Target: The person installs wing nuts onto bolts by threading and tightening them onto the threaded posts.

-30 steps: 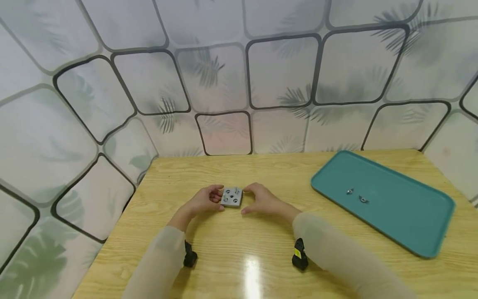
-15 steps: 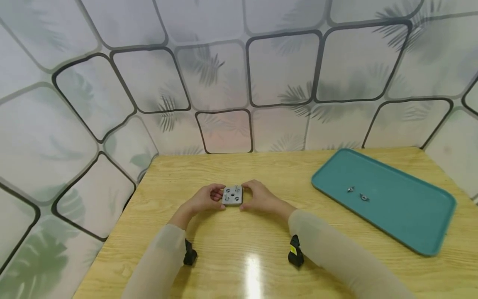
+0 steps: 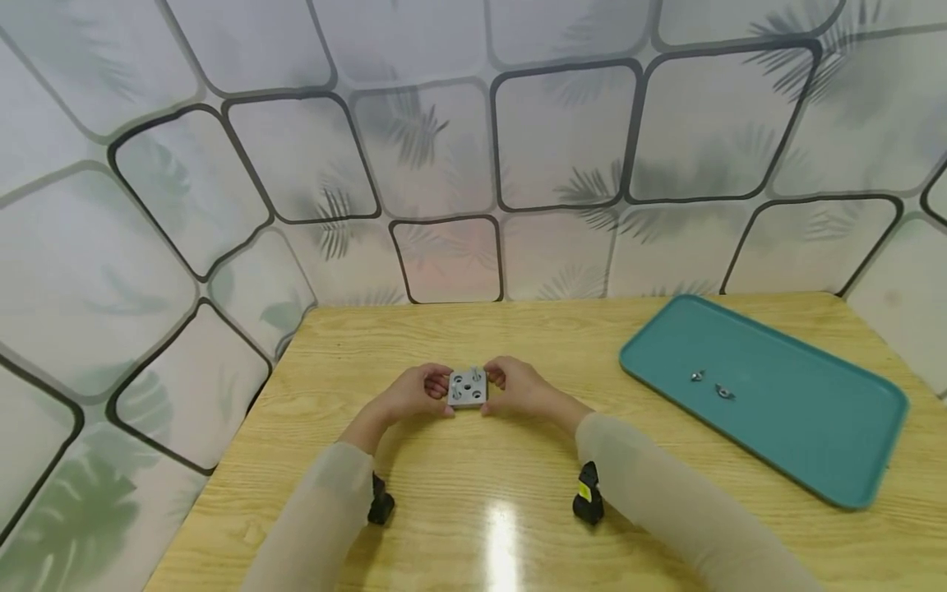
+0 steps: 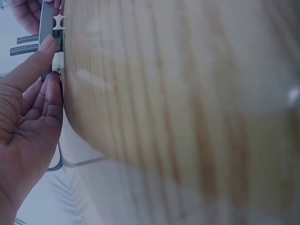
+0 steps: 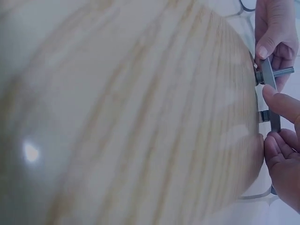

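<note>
A square grey metal plate [image 3: 468,388] with round holes lies between my two hands over the wooden table. Two bolts pass through it; their threaded shanks [image 4: 24,49] stick out above, and a bolt head [image 5: 265,116] shows underneath, close to the tabletop. My left hand [image 3: 416,391] pinches the plate's left side, its thumb on the near edge and fingers behind. On the opposite side my right hand [image 3: 521,390] pinches the plate, thumb at the near corner, fingers at the far one. In the right wrist view the right thumb [image 5: 281,104] presses the plate's edge.
To the right stands a teal tray [image 3: 799,436], angled on the table [image 3: 473,469]. Two wing nuts lie in it, one wing nut [image 3: 698,376] slightly left of the other wing nut [image 3: 724,392]. A patterned curtain [image 3: 444,181] rises behind the table.
My right hand has closed in on the plate's right side and now grips it. The plate has shifted slightly to the right with both hands.
</note>
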Demonstrator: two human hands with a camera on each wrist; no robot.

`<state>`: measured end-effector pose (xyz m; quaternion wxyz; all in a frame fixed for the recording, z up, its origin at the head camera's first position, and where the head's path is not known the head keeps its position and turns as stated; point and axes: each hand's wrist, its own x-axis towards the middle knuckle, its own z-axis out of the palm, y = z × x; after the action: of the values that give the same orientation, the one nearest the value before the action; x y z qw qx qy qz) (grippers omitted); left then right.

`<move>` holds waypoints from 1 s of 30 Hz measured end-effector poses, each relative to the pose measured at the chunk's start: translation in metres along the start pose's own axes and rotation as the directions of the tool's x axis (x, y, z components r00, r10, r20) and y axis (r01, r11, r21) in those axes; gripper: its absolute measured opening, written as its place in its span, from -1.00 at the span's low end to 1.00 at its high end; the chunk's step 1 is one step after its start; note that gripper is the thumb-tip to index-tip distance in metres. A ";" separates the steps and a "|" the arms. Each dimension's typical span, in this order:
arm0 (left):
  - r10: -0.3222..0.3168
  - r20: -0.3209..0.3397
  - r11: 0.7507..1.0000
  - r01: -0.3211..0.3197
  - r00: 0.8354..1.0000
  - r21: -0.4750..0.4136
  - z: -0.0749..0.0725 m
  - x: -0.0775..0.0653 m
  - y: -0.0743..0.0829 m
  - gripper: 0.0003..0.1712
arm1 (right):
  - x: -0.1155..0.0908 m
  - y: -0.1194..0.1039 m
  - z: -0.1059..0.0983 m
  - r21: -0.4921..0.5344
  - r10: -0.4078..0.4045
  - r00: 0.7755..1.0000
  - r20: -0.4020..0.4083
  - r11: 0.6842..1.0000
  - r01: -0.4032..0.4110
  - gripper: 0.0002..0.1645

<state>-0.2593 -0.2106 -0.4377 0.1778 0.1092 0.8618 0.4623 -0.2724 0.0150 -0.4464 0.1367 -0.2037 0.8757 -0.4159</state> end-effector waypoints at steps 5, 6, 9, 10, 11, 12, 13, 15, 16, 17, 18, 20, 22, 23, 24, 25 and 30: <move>0.004 0.002 1.000 -0.004 1.000 -0.017 0.003 0.001 0.004 -0.25 | -0.002 0.002 -0.002 0.033 0.034 0.999 -0.009 0.999 -0.034 -0.17; 0.003 0.003 1.000 -0.003 1.000 -0.022 0.004 0.001 0.005 -0.25 | -0.002 0.003 -0.003 0.038 0.040 0.999 -0.009 0.999 -0.040 -0.17; 0.002 0.011 0.999 -0.002 1.000 -0.033 0.006 0.002 0.007 -0.25 | -0.004 0.003 -0.005 0.051 0.058 0.998 -0.011 0.997 -0.057 -0.16; 0.005 0.014 0.999 -0.005 1.000 -0.034 0.007 0.003 0.007 -0.25 | -0.005 0.003 -0.005 0.050 0.059 0.998 -0.012 0.997 -0.059 -0.17; 0.006 0.016 0.999 -0.005 1.000 -0.034 0.007 0.003 0.007 -0.25 | -0.005 0.004 -0.006 0.048 0.059 0.998 -0.013 0.997 -0.058 -0.17; 0.007 0.015 0.999 -0.006 1.000 -0.033 0.008 0.004 0.007 -0.24 | -0.005 0.004 -0.006 0.048 0.058 0.998 -0.014 0.997 -0.057 -0.17; 0.008 0.014 1.000 -0.008 1.000 -0.030 0.009 0.005 0.007 -0.24 | -0.005 0.004 -0.007 0.047 0.057 0.998 -0.016 0.997 -0.056 -0.17; 0.010 0.015 1.000 -0.010 1.000 -0.023 0.010 0.005 0.008 -0.25 | -0.006 0.005 -0.007 0.052 0.059 0.998 -0.015 0.997 -0.059 -0.18; 0.010 0.015 1.000 -0.009 1.000 -0.018 0.010 0.005 0.009 -0.25 | -0.006 0.005 -0.008 0.055 0.061 0.998 -0.015 0.997 -0.060 -0.17; 0.006 0.015 1.000 -0.006 1.000 -0.015 0.010 0.005 0.010 -0.25 | -0.006 0.005 -0.008 0.062 0.064 0.998 -0.014 0.996 -0.063 -0.17; 0.003 0.015 1.000 -0.003 1.000 -0.011 0.010 0.006 0.011 -0.25 | -0.006 0.005 -0.009 0.064 0.066 0.998 -0.014 0.996 -0.065 -0.17; -0.003 0.016 1.000 0.003 1.000 -0.009 0.011 0.006 0.013 -0.25 | -0.007 0.006 -0.010 0.071 0.070 0.997 -0.016 0.995 -0.069 -0.16; -0.008 0.015 1.000 0.009 1.000 -0.009 0.012 0.006 0.015 -0.25 | -0.009 0.007 -0.011 0.073 0.071 0.997 -0.020 0.995 -0.069 -0.16; -0.006 0.016 1.000 0.007 1.000 -0.007 0.013 0.007 0.016 -0.25 | -0.010 0.007 -0.012 0.074 0.072 0.997 -0.020 0.995 -0.070 -0.16; -0.005 0.019 1.000 0.005 1.000 -0.006 0.014 0.008 0.016 -0.25 | -0.011 0.008 -0.012 0.076 0.073 0.997 -0.021 0.995 -0.072 -0.16; -0.004 0.022 1.000 0.004 1.000 -0.004 0.014 0.008 0.016 -0.24 | -0.011 0.009 -0.013 0.082 0.076 0.997 -0.023 0.994 -0.074 -0.16; -0.001 0.031 1.000 0.001 1.000 0.015 0.020 0.011 0.018 -0.23 | -0.016 0.014 -0.016 0.118 0.087 0.996 -0.022 0.989 -0.084 -0.16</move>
<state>-0.2610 -0.1818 -0.4344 0.1907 0.1174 0.8625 0.4538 -0.2686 0.0414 -0.4466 0.1544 -0.1522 0.8594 -0.4631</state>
